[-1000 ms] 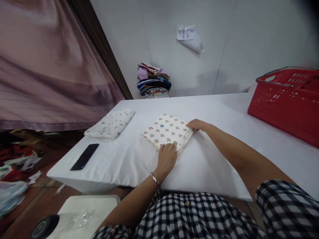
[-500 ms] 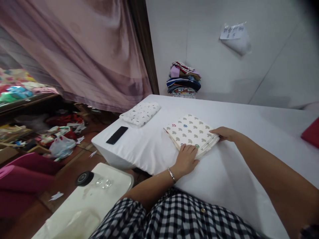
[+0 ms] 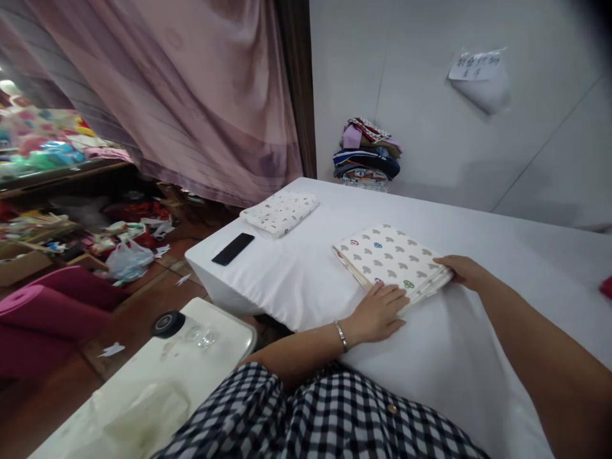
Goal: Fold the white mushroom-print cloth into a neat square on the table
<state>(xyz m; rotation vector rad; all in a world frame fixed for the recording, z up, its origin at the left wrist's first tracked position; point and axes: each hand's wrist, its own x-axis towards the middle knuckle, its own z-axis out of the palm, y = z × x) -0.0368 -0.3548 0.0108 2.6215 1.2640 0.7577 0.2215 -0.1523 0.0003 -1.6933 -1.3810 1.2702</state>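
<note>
A folded white cloth (image 3: 389, 255) with grey mushroom-like prints and a few coloured ones lies on the white-covered table (image 3: 315, 274) in front of me. My left hand (image 3: 380, 312) rests on its near edge, fingers stretched out flat. At the cloth's right corner, my right hand (image 3: 463, 271) pinches the layered edge between thumb and fingers. Part of that corner is hidden by the hand. Farther left is a second folded cloth (image 3: 280, 213), white with small dark prints. A black phone (image 3: 233, 248) lies near the table's left edge.
A pile of folded fabrics (image 3: 368, 156) stands against the wall behind the table. Left of me is a white sewing machine table (image 3: 210, 363) with a black round object (image 3: 168, 324). Pink rolls (image 3: 52, 312) and a plastic bag (image 3: 128, 260) sit on the floor.
The view has turned slightly left, so things appear farther right. Both hands stay at the same parts of the mushroom-print cloth, which seems shifted a little right on the table.
</note>
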